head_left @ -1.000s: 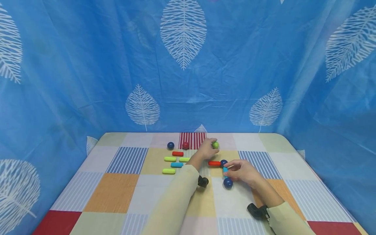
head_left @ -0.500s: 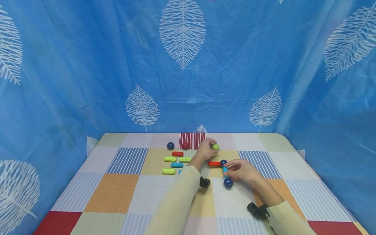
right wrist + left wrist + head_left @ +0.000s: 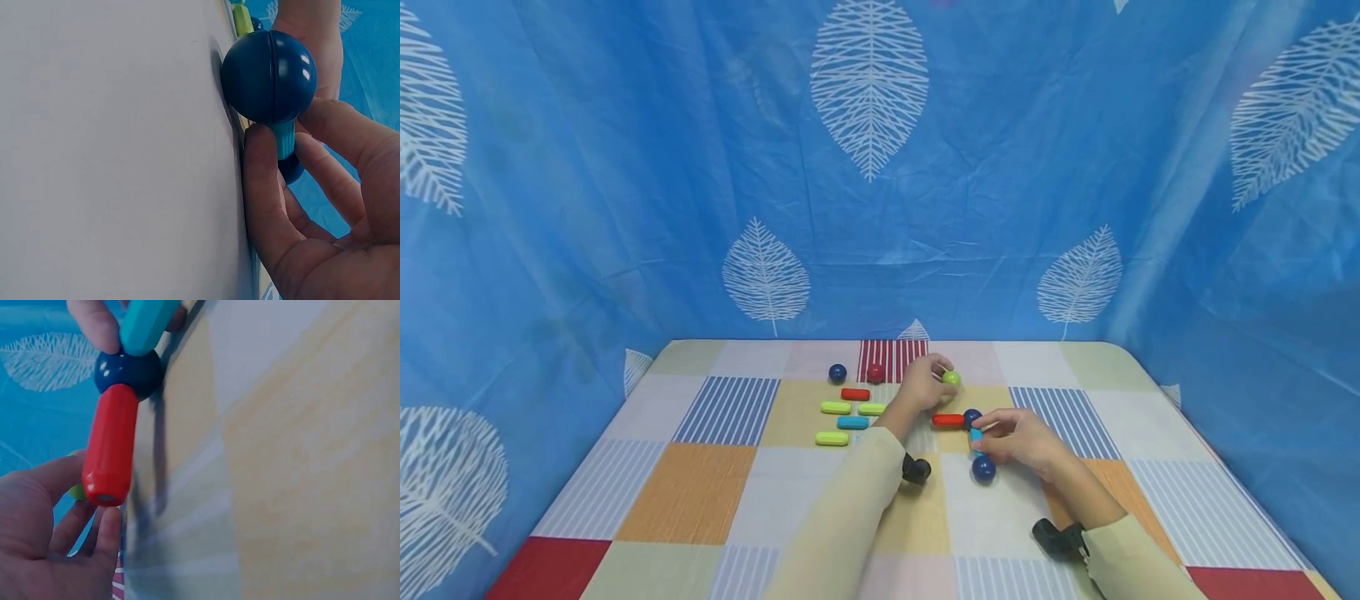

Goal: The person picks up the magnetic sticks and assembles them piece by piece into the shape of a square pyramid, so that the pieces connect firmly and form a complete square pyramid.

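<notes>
Your right grip [image 3: 1017, 437] pinches the light-blue rod [image 3: 976, 438] between two dark-blue balls [image 3: 983, 469], seemingly to steady the joined piece; its red rod [image 3: 948, 421] points toward the desk's [image 3: 1060, 362] left edge. Near the far edge, your left grip [image 3: 925, 385] holds the green ball [image 3: 951, 378] between thumb and fingers, perhaps so it cannot roll. Loose rods [image 3: 832, 438] lie farther left, apparently kept apart, within reach.

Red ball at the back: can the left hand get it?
Probably yes: the left hand is near the red ball, nothing visible between them, though it seems to hold the green ball.
</notes>
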A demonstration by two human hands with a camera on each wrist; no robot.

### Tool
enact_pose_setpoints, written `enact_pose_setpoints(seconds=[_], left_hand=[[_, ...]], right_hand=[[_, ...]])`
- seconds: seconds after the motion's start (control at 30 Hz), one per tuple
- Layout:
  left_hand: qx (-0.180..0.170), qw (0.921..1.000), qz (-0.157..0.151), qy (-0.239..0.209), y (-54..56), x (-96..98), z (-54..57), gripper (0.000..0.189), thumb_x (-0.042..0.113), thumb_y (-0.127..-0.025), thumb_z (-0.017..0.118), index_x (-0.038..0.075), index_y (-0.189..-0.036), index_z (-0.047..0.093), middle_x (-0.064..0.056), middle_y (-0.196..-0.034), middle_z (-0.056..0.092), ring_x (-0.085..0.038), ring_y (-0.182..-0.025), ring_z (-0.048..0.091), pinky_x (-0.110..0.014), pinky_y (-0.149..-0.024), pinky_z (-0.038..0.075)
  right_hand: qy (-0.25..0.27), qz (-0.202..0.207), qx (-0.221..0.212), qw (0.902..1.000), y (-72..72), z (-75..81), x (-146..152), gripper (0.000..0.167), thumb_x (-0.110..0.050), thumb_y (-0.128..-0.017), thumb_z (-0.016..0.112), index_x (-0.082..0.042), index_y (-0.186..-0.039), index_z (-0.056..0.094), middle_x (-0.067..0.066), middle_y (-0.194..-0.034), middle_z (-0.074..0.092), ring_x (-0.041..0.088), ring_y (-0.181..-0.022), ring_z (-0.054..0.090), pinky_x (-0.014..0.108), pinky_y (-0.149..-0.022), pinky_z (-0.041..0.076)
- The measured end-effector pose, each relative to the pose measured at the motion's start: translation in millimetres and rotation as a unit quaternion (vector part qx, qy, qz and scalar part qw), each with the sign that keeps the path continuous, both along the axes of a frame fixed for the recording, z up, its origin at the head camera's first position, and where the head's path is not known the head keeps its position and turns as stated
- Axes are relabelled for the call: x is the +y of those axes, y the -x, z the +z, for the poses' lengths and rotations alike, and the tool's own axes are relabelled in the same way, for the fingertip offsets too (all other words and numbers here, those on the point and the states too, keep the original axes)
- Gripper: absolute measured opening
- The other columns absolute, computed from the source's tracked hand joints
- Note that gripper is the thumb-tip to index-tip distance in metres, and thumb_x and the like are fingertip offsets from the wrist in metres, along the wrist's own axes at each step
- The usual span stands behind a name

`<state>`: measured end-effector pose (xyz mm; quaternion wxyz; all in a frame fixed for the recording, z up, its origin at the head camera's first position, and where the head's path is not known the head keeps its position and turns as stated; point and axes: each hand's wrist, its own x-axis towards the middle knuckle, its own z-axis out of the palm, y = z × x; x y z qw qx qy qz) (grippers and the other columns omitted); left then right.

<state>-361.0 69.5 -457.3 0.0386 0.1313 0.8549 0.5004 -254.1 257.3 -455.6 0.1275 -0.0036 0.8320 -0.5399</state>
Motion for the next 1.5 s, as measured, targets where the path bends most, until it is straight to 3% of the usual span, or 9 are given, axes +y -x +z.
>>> enact_pose_setpoints(seconds=[0.17,0.33,0.6,0.9,1.3,1.5], left_hand=[[0.009,0.9999,-0.012,0.0,-3.3,-5.4,4.1,0.034,0.008,-0.087,0.08,0.01,-0.121,0.072,-0.01,-0.114,0.073,-0.02,-0.1,0.067,-0.028,-0.079,0.058],[0.011,0.9997,-0.021,0.011,-9.2,-12.2,3.8,0.031,0.011,-0.089,0.08,0.015,-0.119,0.074,-0.005,-0.115,0.072,-0.018,-0.101,0.066,-0.03,-0.084,0.058],[0.034,0.9978,-0.046,0.035,-22.8,-22.9,4.2,0.029,0.01,-0.088,0.08,0.01,-0.114,0.069,-0.005,-0.109,0.071,-0.014,-0.093,0.063,-0.026,-0.083,0.057],[0.046,0.9965,-0.058,0.037,-37.6,-39.5,5.1,0.033,0.01,-0.088,0.08,0.009,-0.12,0.074,-0.007,-0.114,0.072,-0.019,-0.099,0.066,-0.03,-0.086,0.058],[0.026,0.9975,-0.051,0.043,-52.6,-61.5,8.1,0.026,0.011,-0.086,0.082,0.01,-0.111,0.072,-0.004,-0.107,0.073,-0.014,-0.092,0.066,-0.028,-0.083,0.059],[0.037,0.9948,-0.069,0.066,-58.4,-69.6,7.0,0.032,0.011,-0.087,0.082,0.008,-0.118,0.075,-0.004,-0.109,0.075,-0.015,-0.094,0.067,-0.028,-0.082,0.059]], right_hand=[[-0.004,-0.003,-0.001,1.0,-0.5,0.0,1.0,0.042,-0.014,-0.083,0.086,0.0,-0.12,0.071,0.013,-0.101,0.071,0.019,-0.078,0.072,0.033,-0.073,0.062],[-0.019,-0.014,-0.006,0.9997,-0.2,0.3,0.9,0.041,-0.017,-0.082,0.087,-0.004,-0.118,0.073,0.012,-0.102,0.071,0.019,-0.079,0.071,0.033,-0.073,0.061],[-0.006,0.006,0.004,1.0,0.0,-1.2,4.8,0.044,-0.017,-0.084,0.085,0.0,-0.121,0.071,0.014,-0.102,0.071,0.019,-0.08,0.071,0.033,-0.074,0.062],[-0.004,0.016,0.013,0.9998,-1.1,-3.7,4.5,0.043,-0.015,-0.084,0.084,0.002,-0.122,0.07,0.013,-0.1,0.072,0.018,-0.077,0.07,0.032,-0.07,0.061],[-0.006,0.011,0.014,0.9998,-1.3,-3.8,2.9,0.043,-0.014,-0.083,0.085,0.002,-0.121,0.07,0.013,-0.099,0.071,0.019,-0.077,0.07,0.032,-0.069,0.061],[-0.001,0.018,0.017,0.9997,-0.2,-3.4,2.4,0.043,-0.013,-0.084,0.084,0.003,-0.121,0.07,0.013,-0.097,0.072,0.018,-0.077,0.07,0.032,-0.069,0.061]])
